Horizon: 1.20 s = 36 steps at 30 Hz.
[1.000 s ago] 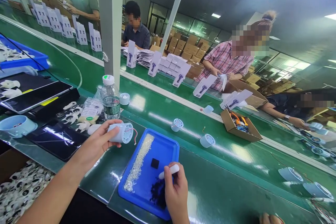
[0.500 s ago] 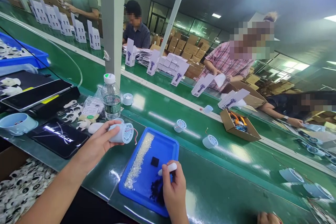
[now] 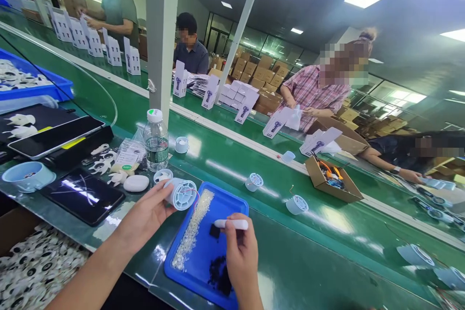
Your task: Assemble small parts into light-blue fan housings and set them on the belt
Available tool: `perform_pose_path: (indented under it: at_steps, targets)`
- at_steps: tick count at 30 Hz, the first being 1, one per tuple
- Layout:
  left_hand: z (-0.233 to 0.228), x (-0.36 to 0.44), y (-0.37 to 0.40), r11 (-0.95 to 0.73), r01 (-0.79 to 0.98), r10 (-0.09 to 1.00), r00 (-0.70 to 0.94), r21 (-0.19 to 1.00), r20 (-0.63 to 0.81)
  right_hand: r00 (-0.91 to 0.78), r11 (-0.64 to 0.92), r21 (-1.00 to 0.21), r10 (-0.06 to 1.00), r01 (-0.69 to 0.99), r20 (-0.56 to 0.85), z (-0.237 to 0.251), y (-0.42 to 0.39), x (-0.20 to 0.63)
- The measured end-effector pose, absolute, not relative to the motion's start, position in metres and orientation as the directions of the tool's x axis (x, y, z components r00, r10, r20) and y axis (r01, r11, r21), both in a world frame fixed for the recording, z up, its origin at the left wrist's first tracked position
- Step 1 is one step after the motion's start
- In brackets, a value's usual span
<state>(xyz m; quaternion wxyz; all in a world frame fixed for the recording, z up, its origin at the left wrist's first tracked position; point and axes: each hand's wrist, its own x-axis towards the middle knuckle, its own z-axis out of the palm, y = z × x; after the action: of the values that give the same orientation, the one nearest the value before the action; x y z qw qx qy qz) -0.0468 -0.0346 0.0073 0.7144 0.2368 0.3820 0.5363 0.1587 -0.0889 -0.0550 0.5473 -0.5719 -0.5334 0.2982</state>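
Head view: left hand (image 3: 145, 215) grips a pale blue round fan housing (image 3: 179, 193), held in the air just over the near-left corner of the blue tray (image 3: 232, 203). Right hand (image 3: 241, 252) closed on a white stick tool (image 3: 231, 224), above the tray's middle. In the tray: strip of small clear bits (image 3: 192, 230) along its left side, black pieces (image 3: 220, 276) at its near end. Water bottle (image 3: 156, 139) stands on the green counter (image 3: 308, 261) left of and behind the tray.

Head-worn camera looks forward and down, close over the green conveyor (image 3: 327, 232).
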Motion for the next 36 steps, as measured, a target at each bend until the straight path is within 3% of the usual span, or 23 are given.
perform_pose_path:
  at_steps: [4, 21, 27, 33, 36]
  targets:
    - [0.002, -0.045, -0.039, 0.350, -0.559, 0.937, 0.217, 0.751, -0.275, 0.371, 0.145, -0.946, 0.894, 0.290, 0.251, -0.061, -0.098, 0.163]
    - [0.001, -0.043, -0.041, 0.370, -0.476, 0.925, 0.265, 0.798, -0.271, 0.180, 0.142, -0.840, 0.945, 0.524, 0.272, -0.067, -0.094, 0.173]
    - [-0.003, -0.047, -0.044, 0.389, -0.479, 0.919, 0.267, 0.787, -0.292, 0.310, 0.154, -0.906, 0.906, 0.395, 0.289, -0.072, -0.095, 0.172]
    - [0.000, -0.040, -0.047, 0.360, -0.478, 0.932, 0.219, 0.801, -0.288, 0.179, 0.223, -0.869, 0.927, 0.441, 0.329, -0.055, -0.095, 0.162]
    - [0.002, -0.039, -0.051, 0.349, -0.446, 0.935, 0.230, 0.824, -0.272, 0.340, 0.324, -0.898, 0.843, 0.297, 0.416, -0.038, -0.106, 0.147]
